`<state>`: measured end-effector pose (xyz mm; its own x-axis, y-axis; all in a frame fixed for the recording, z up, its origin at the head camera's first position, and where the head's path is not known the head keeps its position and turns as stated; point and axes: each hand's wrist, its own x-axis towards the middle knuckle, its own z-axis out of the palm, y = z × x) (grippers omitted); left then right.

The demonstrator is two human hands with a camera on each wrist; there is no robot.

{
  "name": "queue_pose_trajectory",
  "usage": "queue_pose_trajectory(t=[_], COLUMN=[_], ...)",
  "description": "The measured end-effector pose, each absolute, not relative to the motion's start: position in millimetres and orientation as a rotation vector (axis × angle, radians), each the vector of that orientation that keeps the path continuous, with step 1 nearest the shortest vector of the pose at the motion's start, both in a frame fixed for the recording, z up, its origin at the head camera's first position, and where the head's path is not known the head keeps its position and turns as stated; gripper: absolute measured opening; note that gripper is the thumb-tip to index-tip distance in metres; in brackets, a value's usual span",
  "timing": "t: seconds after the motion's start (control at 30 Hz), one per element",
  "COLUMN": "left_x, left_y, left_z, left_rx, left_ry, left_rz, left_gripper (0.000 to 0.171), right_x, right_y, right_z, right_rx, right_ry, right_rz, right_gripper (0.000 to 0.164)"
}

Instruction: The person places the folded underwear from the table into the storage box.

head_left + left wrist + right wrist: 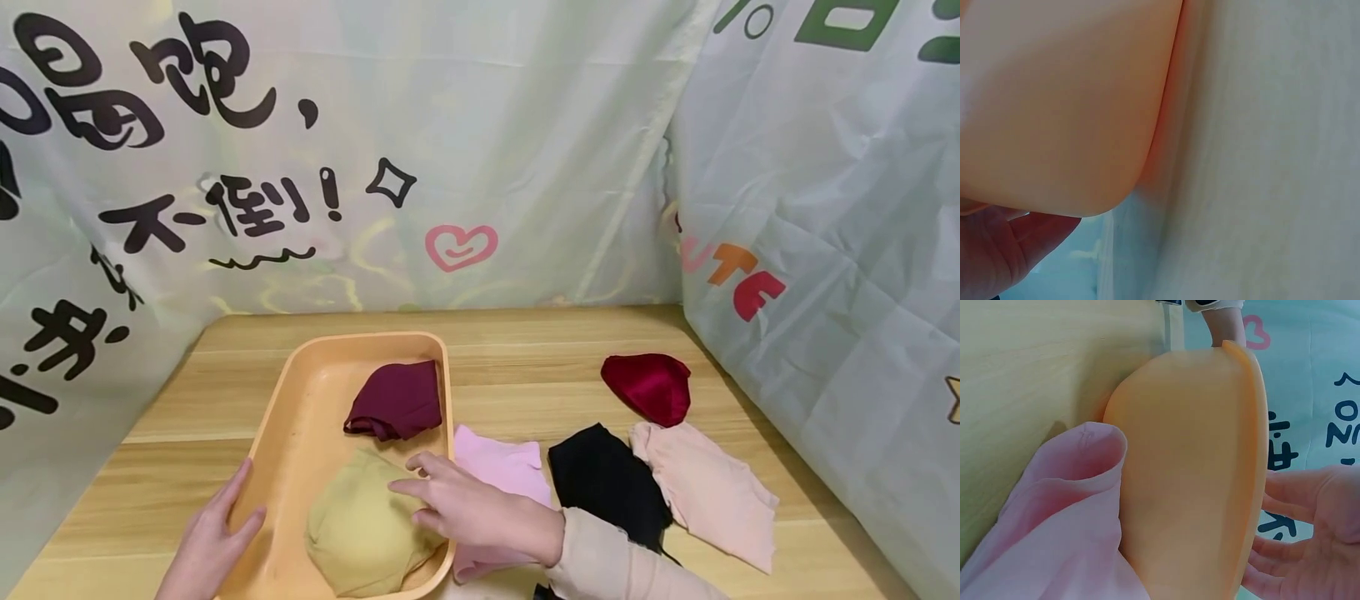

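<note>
My left hand (212, 537) holds the left rim of an orange tray (288, 408), thumb on the inner side and fingers along the outer side. In the left wrist view, that hand (1007, 250) shows at the lower left, against the tray's wall (1066, 137). Over the tray's right rim reaches my right hand (457, 500), fingers loosely extended above a yellow, dome-shaped folded garment (360, 533). A dark maroon folded garment (397, 400) lies farther back in the tray. From the right wrist, the right hand (1310, 531) appears beside the tray's rim (1254, 450), holding nothing.
Right of the tray lies a pink folded garment (502, 458), partly under my right forearm. Beyond it are a black garment (607, 483) with a thin strap, a pale peach one (720, 492) and a shiny dark red one (652, 387). Printed cloth (555, 167) hangs behind the wooden table (525, 358).
</note>
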<state>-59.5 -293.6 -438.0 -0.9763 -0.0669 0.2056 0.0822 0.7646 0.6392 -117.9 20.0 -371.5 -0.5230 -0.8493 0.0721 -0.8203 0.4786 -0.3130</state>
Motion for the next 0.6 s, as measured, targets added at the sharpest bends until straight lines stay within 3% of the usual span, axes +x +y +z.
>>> queue_pose_trajectory(t=[0.6], left_x=[-58], left_y=[-295], left_z=[-443], left_rx=[-0.015], left_ry=[-2.703], left_rz=[-0.909], left_gripper=[0.069], right_x=[-125], right_y=[31], right_z=[-374], right_rx=[-1.433], right_ry=[2.565], right_rz=[-0.71], right_gripper=[0.033])
